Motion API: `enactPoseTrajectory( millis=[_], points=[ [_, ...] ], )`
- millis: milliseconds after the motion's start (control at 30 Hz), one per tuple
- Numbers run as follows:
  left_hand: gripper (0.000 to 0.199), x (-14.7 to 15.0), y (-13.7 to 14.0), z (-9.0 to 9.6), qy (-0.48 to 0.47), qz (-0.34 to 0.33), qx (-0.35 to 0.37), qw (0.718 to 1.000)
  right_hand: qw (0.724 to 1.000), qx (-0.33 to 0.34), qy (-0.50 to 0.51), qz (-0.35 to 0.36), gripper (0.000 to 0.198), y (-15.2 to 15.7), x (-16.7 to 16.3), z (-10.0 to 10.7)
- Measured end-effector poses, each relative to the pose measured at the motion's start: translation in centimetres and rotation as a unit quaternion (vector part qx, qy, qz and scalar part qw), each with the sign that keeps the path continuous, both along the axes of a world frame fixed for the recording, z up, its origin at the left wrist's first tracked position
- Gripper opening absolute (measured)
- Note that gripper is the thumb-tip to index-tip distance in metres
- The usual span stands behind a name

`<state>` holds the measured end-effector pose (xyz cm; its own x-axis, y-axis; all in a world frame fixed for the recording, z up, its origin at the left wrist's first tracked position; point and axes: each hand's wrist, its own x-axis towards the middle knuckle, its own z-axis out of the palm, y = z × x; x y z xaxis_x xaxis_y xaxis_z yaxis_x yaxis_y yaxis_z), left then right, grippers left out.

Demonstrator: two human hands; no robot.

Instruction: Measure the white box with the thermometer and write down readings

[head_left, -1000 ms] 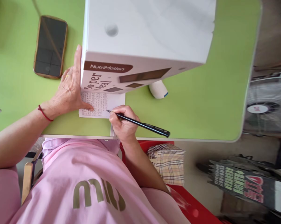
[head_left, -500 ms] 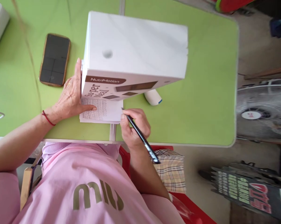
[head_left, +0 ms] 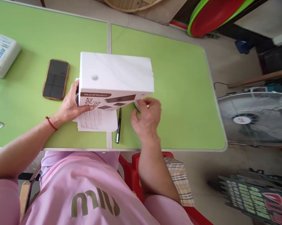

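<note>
A white box point(head_left: 117, 72) printed "NutriMotion" stands tilted over sheets of handwritten paper point(head_left: 96, 120). My left hand point(head_left: 70, 103) grips its left edge, with the thumb across the printed front and the fingers behind. My right hand point(head_left: 147, 117) is curled beside the box's lower right side. A small whitish bit shows at its fingers, but what they hold is hidden. Between the paper and my right hand, a black pen point(head_left: 119, 125) lies on the green table point(head_left: 178, 118).
A phone point(head_left: 56, 79) in a brown case lies left of the box. Farther left sits a white device point(head_left: 5, 54) with a label. Beyond the table's right edge is a fan point(head_left: 244, 120), and a red stool point(head_left: 136, 172) stands below the front edge.
The pen has left my right hand and lies on the table. That hand has moved right, to where the small white object with a blue edge was. My left hand stays on the box.
</note>
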<state>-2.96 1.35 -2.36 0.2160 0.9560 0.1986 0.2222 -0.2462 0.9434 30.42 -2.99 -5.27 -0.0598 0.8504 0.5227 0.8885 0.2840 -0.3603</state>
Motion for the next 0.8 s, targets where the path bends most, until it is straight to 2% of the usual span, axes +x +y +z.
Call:
enactPoseTrajectory(
  millis=[100,200,233,300,367,433,533,600,633,700,800],
  points=[
    [0.102,-0.2,-0.2,0.5,0.016,-0.002,0.008,1.0,0.992,-0.104,-0.005,-0.066,0.052,2.3,1.7,0.1],
    [0.095,-0.2,-0.8,1.4,0.018,0.024,0.001,1.0,0.977,-0.19,0.024,-0.088,0.052,4.3,2.5,-0.7],
    [0.092,-0.1,-1.1,1.7,0.013,0.031,-0.005,0.999,0.976,-0.191,0.045,-0.093,0.049,4.7,2.5,-0.8],
    [0.087,0.0,-1.5,2.2,-0.008,0.039,-0.02,0.999,0.979,-0.147,0.103,-0.096,0.047,4.6,1.9,-0.4],
    [0.084,0.0,-1.9,2.4,-0.03,0.039,-0.042,0.998,0.978,-0.076,0.181,-0.075,0.05,3.5,0.6,1.1],
    [0.085,-0.1,-2.1,2.4,-0.04,0.045,-0.067,0.996,0.961,-0.033,0.275,-0.012,0.047,1.4,-1.3,3.6],
    [0.091,-0.3,-2.2,2.3,-0.02,0.068,-0.096,0.993,0.896,-0.078,0.423,0.109,0.034,-2.6,-5.1,7.6],
    [0.094,-0.4,-2.3,2.4,-0.003,0.073,-0.103,0.992,0.831,-0.125,0.515,0.167,0.035,-5.0,-7.6,9.2],
    [0.094,-0.3,-2.3,2.4,0.0,0.072,-0.101,0.992,0.801,-0.151,0.551,0.178,0.036,-5.9,-8.8,9.5],
    [0.093,-0.2,-2.2,2.5,-0.011,0.068,-0.086,0.994,0.759,-0.194,0.595,0.179,0.036,-7.3,-10.7,9.4],
    [0.089,-0.1,-2.1,2.5,-0.033,0.058,-0.058,0.996,0.733,-0.244,0.618,0.146,0.035,-8.3,-12.3,8.2]
  ],
)
